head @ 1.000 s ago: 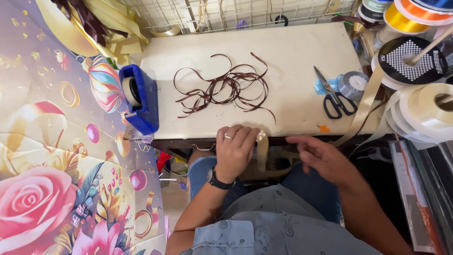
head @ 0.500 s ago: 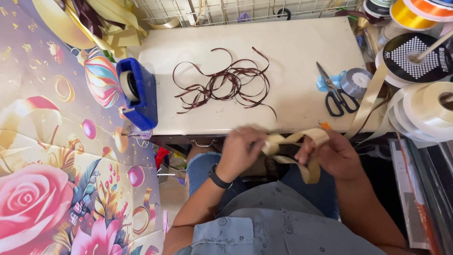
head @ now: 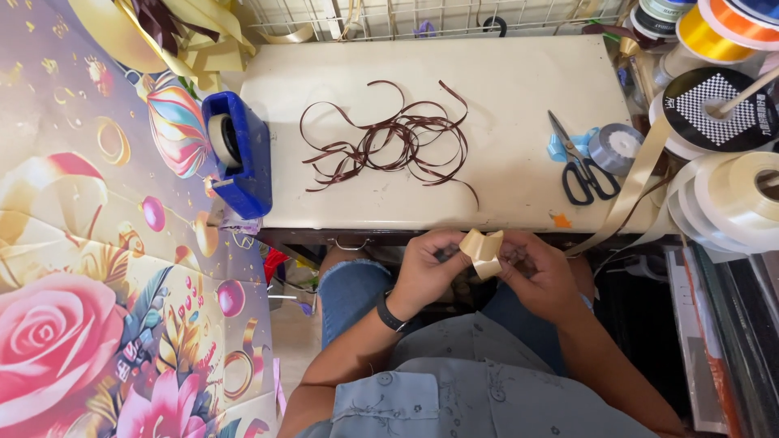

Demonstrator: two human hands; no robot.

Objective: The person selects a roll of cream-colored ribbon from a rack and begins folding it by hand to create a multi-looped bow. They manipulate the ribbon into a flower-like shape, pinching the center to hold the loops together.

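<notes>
My left hand and right hand met just below the near edge of the counter, fingers of both pinched closed on a folded loop of cream ribbon, whose tail ran right toward the ribbon spools. On the counter lay tangled brown ribbon, black scissors and a blue tape dispenser.

Ribbon spools are cut off by the right edge; hands hide part of the cream ribbon.
</notes>
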